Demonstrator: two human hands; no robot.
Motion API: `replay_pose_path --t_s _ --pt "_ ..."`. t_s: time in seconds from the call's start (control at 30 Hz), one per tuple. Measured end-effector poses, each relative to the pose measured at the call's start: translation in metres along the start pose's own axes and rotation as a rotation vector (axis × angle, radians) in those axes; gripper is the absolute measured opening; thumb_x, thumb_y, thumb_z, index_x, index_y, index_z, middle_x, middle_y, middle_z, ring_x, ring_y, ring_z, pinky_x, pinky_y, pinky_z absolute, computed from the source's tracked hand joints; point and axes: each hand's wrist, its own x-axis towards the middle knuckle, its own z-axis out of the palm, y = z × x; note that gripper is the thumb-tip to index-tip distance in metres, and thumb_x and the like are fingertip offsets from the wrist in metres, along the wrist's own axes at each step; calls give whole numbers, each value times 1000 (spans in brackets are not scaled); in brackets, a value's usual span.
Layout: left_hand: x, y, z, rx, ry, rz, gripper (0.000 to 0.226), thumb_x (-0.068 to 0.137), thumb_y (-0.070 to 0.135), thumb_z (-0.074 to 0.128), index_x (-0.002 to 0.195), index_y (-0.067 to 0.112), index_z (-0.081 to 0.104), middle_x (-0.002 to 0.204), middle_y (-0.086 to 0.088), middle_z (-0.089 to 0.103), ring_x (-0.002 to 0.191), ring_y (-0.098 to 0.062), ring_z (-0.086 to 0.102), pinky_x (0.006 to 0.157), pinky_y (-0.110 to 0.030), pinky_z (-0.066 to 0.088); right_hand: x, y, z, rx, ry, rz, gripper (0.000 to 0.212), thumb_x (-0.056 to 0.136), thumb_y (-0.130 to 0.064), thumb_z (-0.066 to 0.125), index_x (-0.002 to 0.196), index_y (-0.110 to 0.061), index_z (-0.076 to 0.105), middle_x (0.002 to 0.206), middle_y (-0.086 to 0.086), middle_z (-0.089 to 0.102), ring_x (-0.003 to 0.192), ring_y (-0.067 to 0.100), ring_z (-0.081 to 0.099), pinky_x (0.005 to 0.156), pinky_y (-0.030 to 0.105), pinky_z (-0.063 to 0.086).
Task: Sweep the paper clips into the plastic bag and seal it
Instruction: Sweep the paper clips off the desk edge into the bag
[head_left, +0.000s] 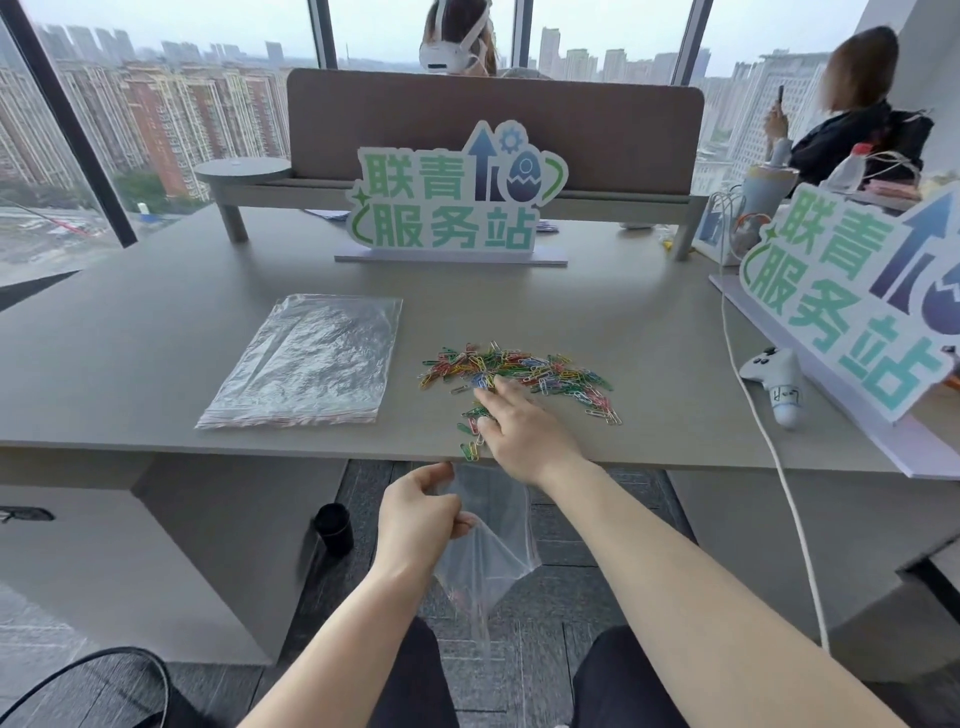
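Grey counter (156, 322) beside a glazed wall overlooking tower blocks; a standing sign (457, 195) sits at the back and a stack of spare bags (306, 364) lies flat to the left.

Paper clips (519, 369): a multicoloured pile spread across the counter ahead of the person, with a thin trail (472, 431) of clips running to the front edge. None can be confirmed inside the bag; a faint tint near its bottom is too unclear to call.

Plastic bag (485, 551): hanging below the counter's front edge, mouth up under the trail, body draping toward the lap.

Left hand (421, 512): below the edge, fingers (462, 522) pinching the near lip of the bag, thumb up close to the underside of the counter.

Right hand (519, 431): palm down on the counter, fingers (491, 402) loosely spread, tips at the near fringe of the pile, over the trail.

Assessment: the sweeping step is in hand, with most clips still on the counter.

Recommendation: keep the bag mouth wide and tight against the edge, directly under the trail. Drag with fingers closed together as a flat blade, in small batches, so clips do not slip between fingers or scatter past the mouth to the floor. Reserve sealing until the counter is cleared.
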Motion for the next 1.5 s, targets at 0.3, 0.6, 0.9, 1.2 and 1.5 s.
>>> replay_pose_path --t_s 0.3,0.6,0.9,1.2,1.5 --pt "2 -2 -3 37 31 16 53 80 -12 44 126 5 62 122 -2 65 55 -14 70 60 -24 59 -3 0 10 -87 17 -91 50 103 -38 26 149 -20 29 160 5 17 148 20 12 120 38 10" --pt "2 -2 -5 18 45 18 52 81 -13 44 128 4 61 123 -5 64 55 -14 70 57 -21 57 -25 -7 18 -100 65 -182 49 103 -35 28 149 -17 31 159 6 20 147 19 16 120 32 7" --pt "3 -2 -6 18 41 20 53 79 -12 46 127 5 61 121 -7 67 57 -14 71 55 -19 56 -49 -14 28 -48 144 -217 49 101 -34 32 144 -15 41 155 6 32 145 20 24 119 31 11" --pt "0 -1 -6 9 47 19 53 79 -12 45 127 3 62 120 -11 67 53 -11 69 53 -18 56 -71 -22 35 54 353 -267 38 94 -14 43 127 -11 61 131 5 62 124 17 54 101 35 47" --pt "-1 -1 -8 20 59 30 53 80 -11 47 128 6 62 120 -5 67 55 -11 70 57 -20 58 -62 -21 40 -41 272 -287 46 97 -16 36 142 -12 44 149 3 43 141 14 33 120 33 13"
